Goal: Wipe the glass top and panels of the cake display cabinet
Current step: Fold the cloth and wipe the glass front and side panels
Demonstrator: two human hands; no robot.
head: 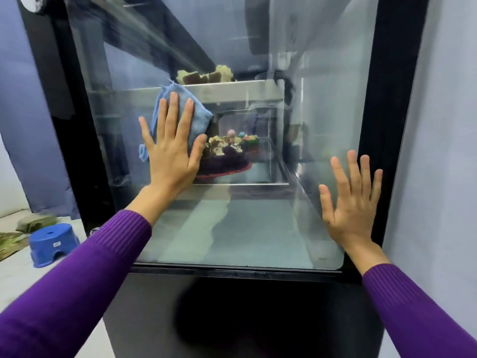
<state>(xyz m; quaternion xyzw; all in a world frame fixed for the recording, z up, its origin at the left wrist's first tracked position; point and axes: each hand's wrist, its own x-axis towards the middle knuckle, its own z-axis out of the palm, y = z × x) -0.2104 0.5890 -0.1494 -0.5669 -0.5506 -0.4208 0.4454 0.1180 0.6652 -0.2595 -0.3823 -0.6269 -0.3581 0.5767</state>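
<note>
The cake display cabinet's glass side panel (245, 228) fills the view, framed in black. My left hand (170, 148) lies flat, fingers spread, pressing a blue cloth (198, 117) against the glass at mid-height left. My right hand (351, 202) rests flat and empty on the glass near its lower right edge, fingers apart. Behind the glass a decorated cake (227, 156) sits on the lower shelf, and another cake (206, 74) on the upper steel shelf (232, 93).
A blue plastic stool (53, 244) stands on the floor at the left, next to folded greenish cloth (33, 223). A pale wall (438, 151) runs close along the cabinet's right. The black base (232, 319) is below the glass.
</note>
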